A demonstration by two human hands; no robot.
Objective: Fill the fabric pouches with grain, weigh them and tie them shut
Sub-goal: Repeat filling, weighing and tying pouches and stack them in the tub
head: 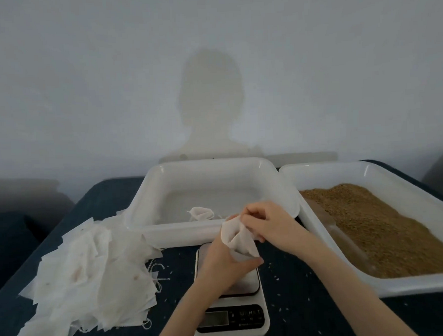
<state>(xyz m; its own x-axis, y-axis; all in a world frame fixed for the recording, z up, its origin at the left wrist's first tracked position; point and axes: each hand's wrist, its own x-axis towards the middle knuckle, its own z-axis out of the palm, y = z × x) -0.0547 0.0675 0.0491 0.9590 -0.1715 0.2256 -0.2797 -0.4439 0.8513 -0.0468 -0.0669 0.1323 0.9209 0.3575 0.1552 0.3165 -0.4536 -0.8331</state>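
A white fabric pouch (238, 237) is held above the small kitchen scale (231, 310). My left hand (220, 264) grips the pouch from below, its fingers curled round the body. My right hand (265, 220) pinches the pouch's top edge from the right. Brown grain (387, 226) fills the white tray (331, 173) at the right. Another white tray (150, 197) stands behind the scale, with one tied pouch (201, 213) lying in it. A heap of flat white pouches (92, 272) lies at the left.
Everything stands on a dark blue table (298, 292) with loose grains scattered round the scale. A plain wall rises close behind the trays. Loose strings stick out of the pouch heap toward the scale.
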